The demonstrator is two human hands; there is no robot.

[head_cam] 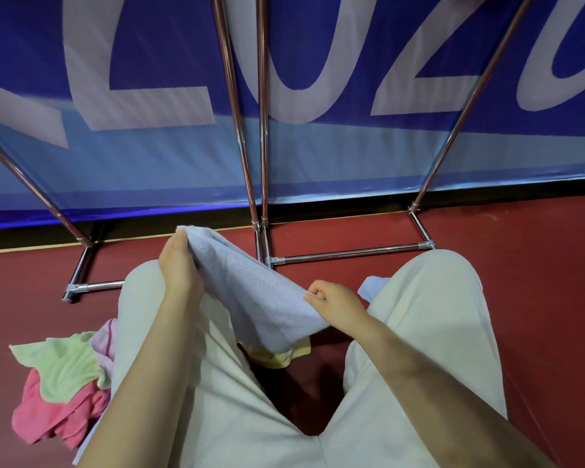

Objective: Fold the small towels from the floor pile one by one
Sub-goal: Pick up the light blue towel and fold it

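A light blue towel (250,288) hangs stretched in the air between my knees. My left hand (179,265) pinches its far upper corner, thumb on top. My right hand (335,304) grips the near right edge with curled fingers. The towel sags down over a yellow towel (277,358) lying on the red floor between my legs. At the lower left a loose pile holds a green towel (61,363), a pink towel (51,413) and a pale pink one (103,342).
I sit on the red floor (537,298) in cream trousers, knees raised. Chrome stand bars (348,253) lie on the floor just ahead, holding a blue banner (318,146). Another light blue cloth (372,287) peeks out beside my right knee.
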